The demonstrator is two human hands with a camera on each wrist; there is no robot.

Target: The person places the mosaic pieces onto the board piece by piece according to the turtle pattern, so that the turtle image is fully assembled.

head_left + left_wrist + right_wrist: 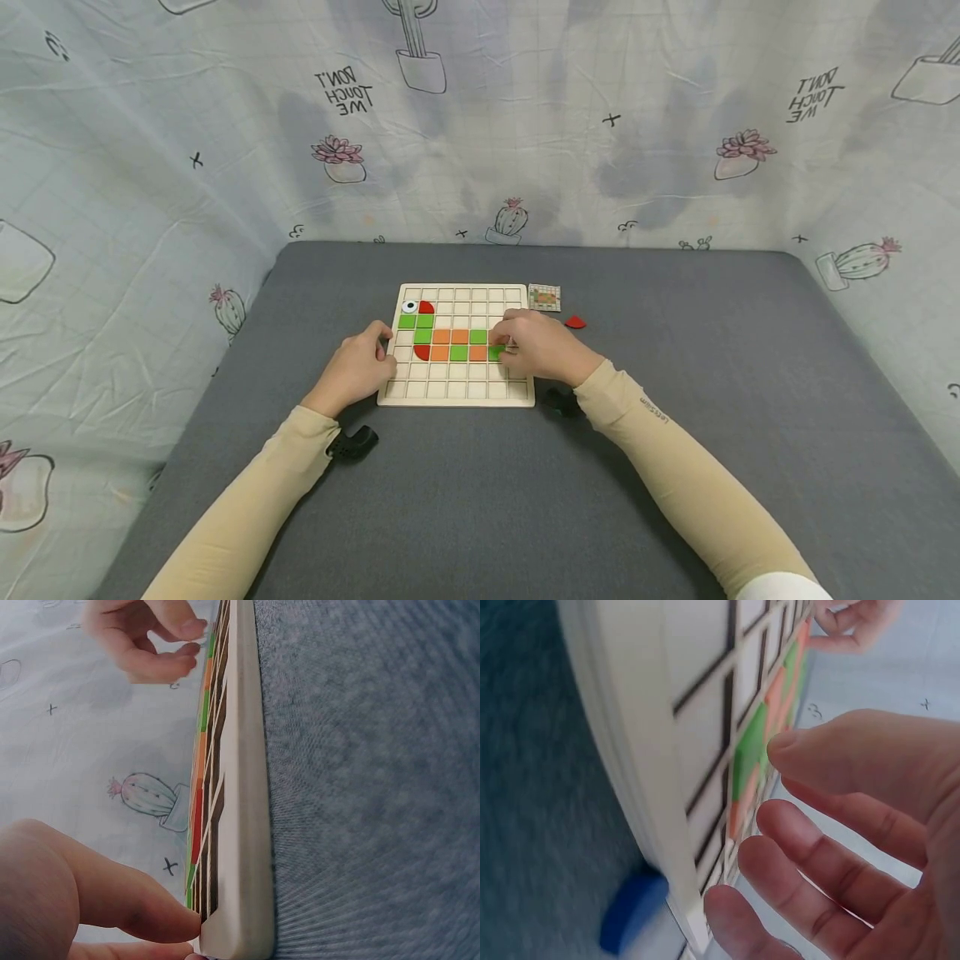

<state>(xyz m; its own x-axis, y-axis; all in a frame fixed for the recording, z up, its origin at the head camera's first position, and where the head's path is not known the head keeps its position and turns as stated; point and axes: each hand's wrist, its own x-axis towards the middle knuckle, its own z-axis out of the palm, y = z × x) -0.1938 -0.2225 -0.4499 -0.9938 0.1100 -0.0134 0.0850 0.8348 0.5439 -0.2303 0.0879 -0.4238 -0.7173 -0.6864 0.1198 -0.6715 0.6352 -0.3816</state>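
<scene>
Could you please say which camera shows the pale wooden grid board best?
The head view, since it shows the pale wooden grid board nearly whole from above. The left wrist view gives a thin edge-on strip; the right wrist view, only a blurred, slanted section.

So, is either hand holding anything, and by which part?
The left hand touches the wooden grid board at its left edge; whether it grips there is unclear. The right hand, over the board, appears to hold nothing.
</scene>
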